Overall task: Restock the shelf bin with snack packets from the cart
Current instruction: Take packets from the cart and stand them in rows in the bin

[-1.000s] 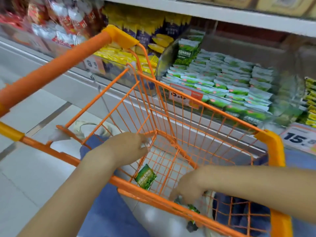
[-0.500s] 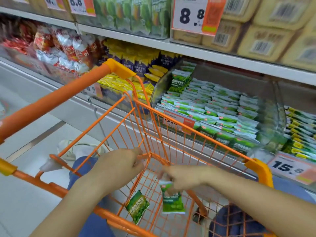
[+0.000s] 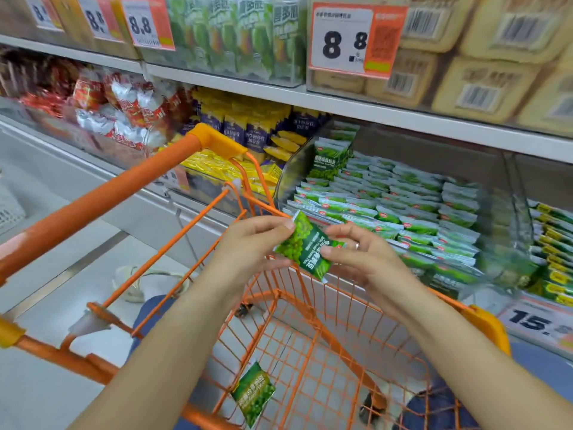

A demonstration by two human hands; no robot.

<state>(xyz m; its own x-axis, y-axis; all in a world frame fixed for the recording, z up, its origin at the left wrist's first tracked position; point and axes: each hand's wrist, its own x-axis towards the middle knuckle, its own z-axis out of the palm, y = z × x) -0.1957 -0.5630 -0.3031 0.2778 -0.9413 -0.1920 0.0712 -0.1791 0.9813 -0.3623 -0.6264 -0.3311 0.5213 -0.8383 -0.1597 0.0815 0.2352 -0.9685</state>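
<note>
You're mid-transfer: your left hand (image 3: 248, 243) and right hand (image 3: 362, 256) both pinch one green foil snack packet (image 3: 305, 245) at frame centre, above the orange wire cart (image 3: 310, 336). Next, carry it right into the clear shelf bin (image 3: 511, 193); another green packet (image 3: 253, 392) waits below.

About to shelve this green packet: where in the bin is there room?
The bin looks free only above the flat rows, under the shelf overhead. The front rows are tightly packed; an upright packet fills the back-left corner.
</note>
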